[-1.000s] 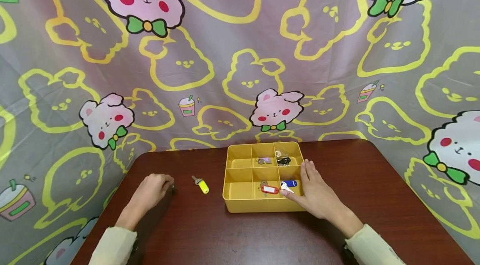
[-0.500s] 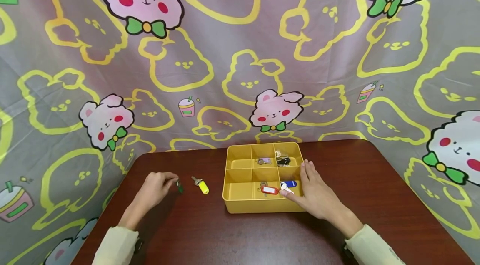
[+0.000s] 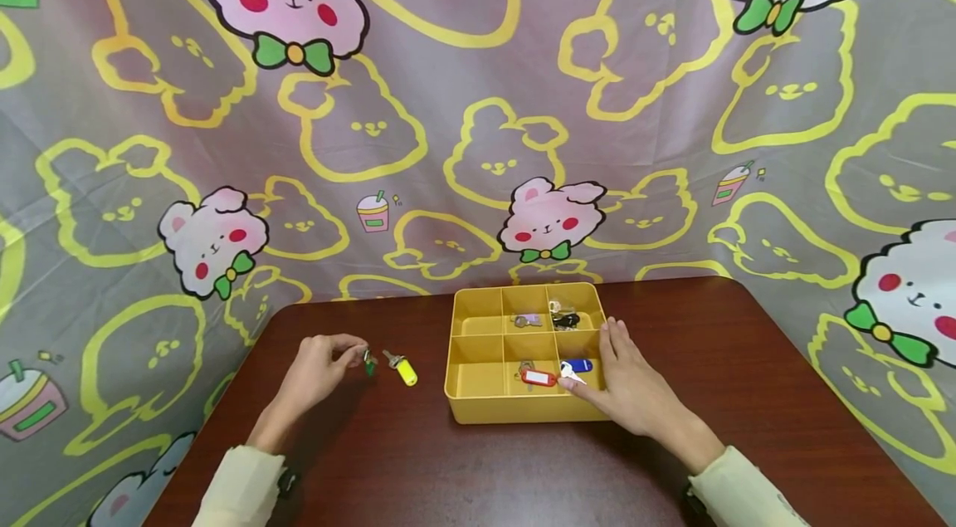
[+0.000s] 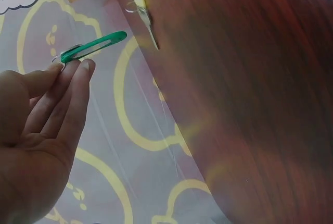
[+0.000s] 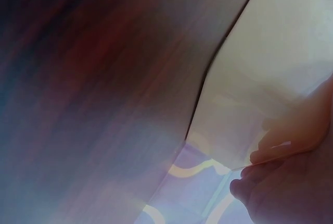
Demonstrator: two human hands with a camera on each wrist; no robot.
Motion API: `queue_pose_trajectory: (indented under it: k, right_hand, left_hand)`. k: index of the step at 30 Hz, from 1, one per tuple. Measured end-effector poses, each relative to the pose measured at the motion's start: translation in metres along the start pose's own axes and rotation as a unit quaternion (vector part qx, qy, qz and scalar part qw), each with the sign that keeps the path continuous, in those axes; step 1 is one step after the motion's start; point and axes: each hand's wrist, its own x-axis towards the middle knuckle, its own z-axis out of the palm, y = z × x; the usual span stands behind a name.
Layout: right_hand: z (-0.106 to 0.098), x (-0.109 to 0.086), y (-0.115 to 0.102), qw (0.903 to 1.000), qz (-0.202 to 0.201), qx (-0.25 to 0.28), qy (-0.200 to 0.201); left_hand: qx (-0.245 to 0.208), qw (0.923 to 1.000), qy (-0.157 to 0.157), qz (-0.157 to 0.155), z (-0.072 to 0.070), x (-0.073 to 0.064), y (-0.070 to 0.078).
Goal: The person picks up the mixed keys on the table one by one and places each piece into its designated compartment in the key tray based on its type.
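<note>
Between thumb and fingertips, my left hand [image 3: 317, 365] pinches the metal ring of a key with a green tag [image 4: 96, 46], raised over the left part of the table. A key with a yellow tag [image 3: 406, 371] lies on the wood just right of that hand. My right hand [image 3: 635, 386] rests along the right side of the yellow compartment box [image 3: 508, 408], fingers extended and thumb over the front edge. Inside the box, a red-tagged key [image 3: 538, 378] lies in the front middle compartment and a blue-tagged key [image 3: 577, 365] in the front right one.
A purple-tagged key [image 3: 526, 319] lies in the box's back middle compartment, and a key with a black item [image 3: 565, 319] in the back right one. The dark wooden table [image 3: 478, 469] meets a patterned cloth [image 3: 448, 137] at the back and sides.
My left hand has risen and moved right, bringing the green-tagged key into sight beside the yellow-tagged one. The right hand and the box have stayed put.
</note>
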Motion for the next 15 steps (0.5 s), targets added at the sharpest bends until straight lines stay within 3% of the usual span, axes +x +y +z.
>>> queue_pose_trajectory:
  k: [15]
  right_hand:
    - [0.001, -0.001, 0.001, 0.9997, -0.006, -0.023, 0.010]
  left_hand:
    - [-0.069, 0.9976, 0.001, -0.003, 0.007, 0.006, 0.016]
